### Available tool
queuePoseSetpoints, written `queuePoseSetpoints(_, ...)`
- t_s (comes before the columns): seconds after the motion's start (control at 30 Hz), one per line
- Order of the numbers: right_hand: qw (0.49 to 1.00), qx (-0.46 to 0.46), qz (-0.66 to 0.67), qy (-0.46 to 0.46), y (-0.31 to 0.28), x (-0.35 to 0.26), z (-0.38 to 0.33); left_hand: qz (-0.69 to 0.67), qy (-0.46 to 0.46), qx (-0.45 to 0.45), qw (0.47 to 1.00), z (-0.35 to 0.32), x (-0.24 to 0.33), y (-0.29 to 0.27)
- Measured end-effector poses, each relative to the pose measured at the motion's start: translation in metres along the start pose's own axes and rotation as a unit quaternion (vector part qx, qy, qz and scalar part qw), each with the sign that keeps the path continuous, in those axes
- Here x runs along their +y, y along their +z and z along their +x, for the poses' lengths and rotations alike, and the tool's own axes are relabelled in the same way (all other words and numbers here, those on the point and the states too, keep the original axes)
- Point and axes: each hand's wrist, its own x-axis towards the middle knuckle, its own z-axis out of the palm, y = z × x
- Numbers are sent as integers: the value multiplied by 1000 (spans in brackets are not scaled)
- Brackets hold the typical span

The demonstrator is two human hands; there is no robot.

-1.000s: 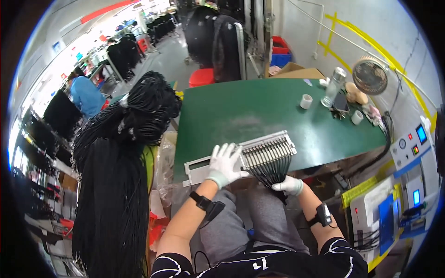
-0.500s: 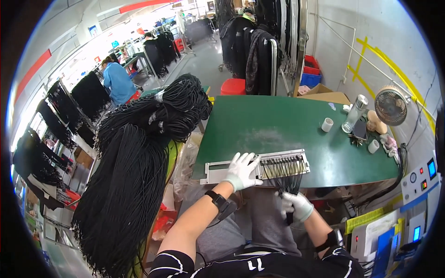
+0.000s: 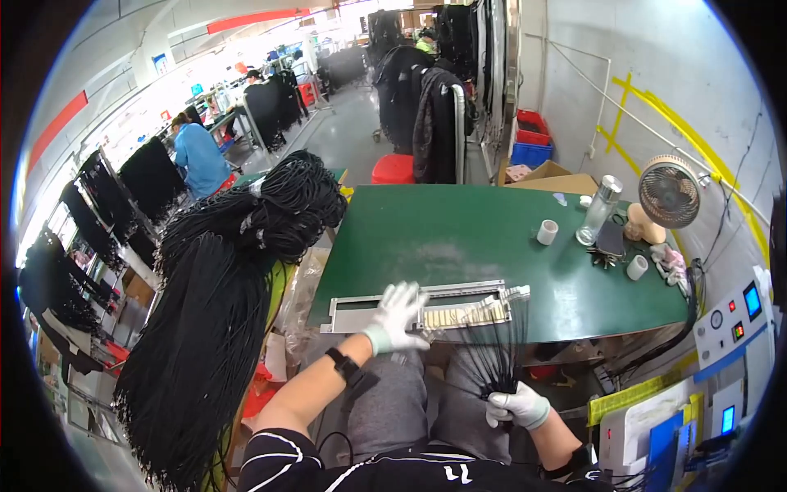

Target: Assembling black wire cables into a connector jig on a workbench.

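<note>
A long grey metal fixture (image 3: 369, 307) lies along the near edge of the green table (image 3: 484, 234). My left hand (image 3: 398, 316), in a white glove, rests flat on its middle. Thin black cables (image 3: 496, 344) hang from the fixture's right half down over the table edge. My right hand (image 3: 515, 404), also gloved, is closed around the gathered lower ends of these cables above my lap.
A big bundle of black cables (image 3: 229, 295) hangs on a rack at my left. On the table's right stand a white cup (image 3: 547, 232), a clear bottle (image 3: 597, 209), a tape roll (image 3: 637, 266) and a small fan (image 3: 669, 191). A person in blue (image 3: 197, 160) works far left.
The view has tilted so the fixture now sits lower in frame. My right hand has dropped below the table edge, pulling the cable ends down. My left hand stays on the fixture.
</note>
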Motion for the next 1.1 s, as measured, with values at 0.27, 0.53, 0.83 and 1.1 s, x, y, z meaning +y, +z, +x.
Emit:
queuePoseSetpoints(0.27,988,-64,-131,51,37,-36,34,-817,52,-81,568,-3,115,-20)
queuePoseSetpoints(0.53,733,112,-665,83,9,-28,34,-882,-139,179,413,-23,32,-81)
queuePoseSetpoints(0.83,412,343,-833,-138,21,-202,87,-901,55,334,271,-82,-87,-116)
queuePoseSetpoints(1.1,201,372,-886,-190,-80,-277,256,-840,-140,430,300,-24,-119,-74)
